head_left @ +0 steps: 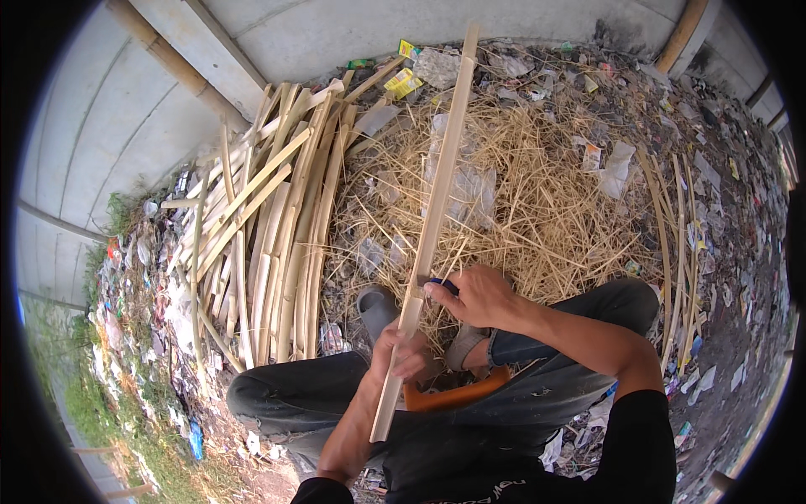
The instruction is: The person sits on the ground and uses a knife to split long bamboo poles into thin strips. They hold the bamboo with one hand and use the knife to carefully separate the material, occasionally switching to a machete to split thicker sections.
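Presently, lower centre, your left grip (pixel 400 356) clasps the pale strip (pixel 442 185), your right grip (pixel 480 297) a blue-handled tool (pixel 446 286); likely shaving, next stroke needs steady support.

Long pale bamboo strip (pixel 445 168), grooved lengthwise, slanting from the near middle to far and slightly right, small dark-blue tool (pixel 444 286), mostly hidden, at the strip's right edge

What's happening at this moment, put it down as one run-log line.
left grip: closed around pale slat | right grip: holds blue tool at slat | left side: slat pile | ground: straw-coloured strands
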Demonstrator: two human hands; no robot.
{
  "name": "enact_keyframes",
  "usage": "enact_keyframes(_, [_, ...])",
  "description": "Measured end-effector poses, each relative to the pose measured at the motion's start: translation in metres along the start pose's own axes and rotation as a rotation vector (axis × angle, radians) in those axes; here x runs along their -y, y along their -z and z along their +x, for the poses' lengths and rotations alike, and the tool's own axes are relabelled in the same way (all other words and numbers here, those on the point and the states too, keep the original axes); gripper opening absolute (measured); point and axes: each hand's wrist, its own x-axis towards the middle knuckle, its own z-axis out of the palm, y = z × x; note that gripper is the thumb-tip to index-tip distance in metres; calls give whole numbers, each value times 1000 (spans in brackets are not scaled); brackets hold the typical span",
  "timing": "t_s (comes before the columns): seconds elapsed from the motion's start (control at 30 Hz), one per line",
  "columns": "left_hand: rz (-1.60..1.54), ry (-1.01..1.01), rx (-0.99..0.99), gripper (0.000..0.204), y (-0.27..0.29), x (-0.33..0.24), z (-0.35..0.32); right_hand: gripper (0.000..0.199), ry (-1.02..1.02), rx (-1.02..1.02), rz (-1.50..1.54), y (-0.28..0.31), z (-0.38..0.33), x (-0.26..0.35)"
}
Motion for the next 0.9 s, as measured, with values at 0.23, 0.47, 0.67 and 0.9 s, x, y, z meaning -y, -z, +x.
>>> enact_keyframes(0.23, [183, -57, -71, 54, -9, -4, -1, 68, -87, 4, 266, 10, 2, 6])
enact_keyframes(0.47, [583, -104, -231, 60, -17, 7, 6, 43, 17, -111, 432, -11, 7, 0])
enact_keyframes(0.67, [672, -86, -248, 67, -21, 9, 7, 40, 139, -55, 559, -15, 8, -11])
enact_keyframes(0.9, [488, -20, -182, 69, -17, 5, 3, 37, 98, -42, 644, 2, 13, -22])
